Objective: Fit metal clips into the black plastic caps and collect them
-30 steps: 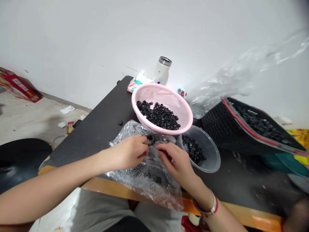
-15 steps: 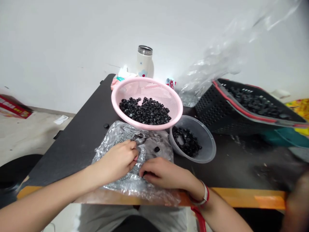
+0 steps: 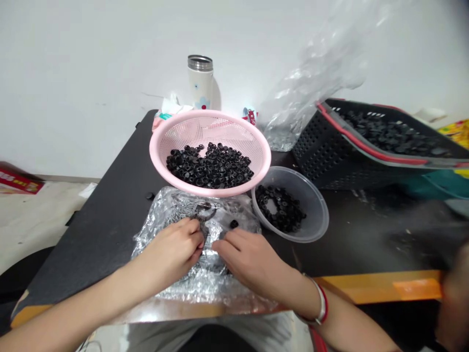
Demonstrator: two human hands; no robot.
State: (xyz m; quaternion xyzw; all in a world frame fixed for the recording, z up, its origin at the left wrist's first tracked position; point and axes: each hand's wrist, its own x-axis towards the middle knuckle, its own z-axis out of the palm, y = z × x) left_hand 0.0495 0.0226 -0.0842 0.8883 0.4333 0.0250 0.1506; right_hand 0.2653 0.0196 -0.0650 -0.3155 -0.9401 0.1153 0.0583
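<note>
A clear plastic bag lies flattened on the table, with many thin silvery metal pieces like screws on it. Over its left part is my left hand, fingers curled closed; whatever they grip is hidden. My right hand is closed just beside it, palm down, its fingertips near the bag's middle and their contents out of sight. One small black cap-like part rests on the plastic just beyond my right knuckles. Behind the bag stands a pink colander holding many small black ring-like parts.
Right of the colander, a clear plastic bowl holds more black parts. A dark basket with red handles is full of black pieces. A white tumbler stands by the wall. Another person's blurred arm shows at the right edge.
My right hand has shifted slightly forward and turned, so its fingers now point down with the back of the hand up. My left hand stays curled over the bag. The view has shifted slightly.
</note>
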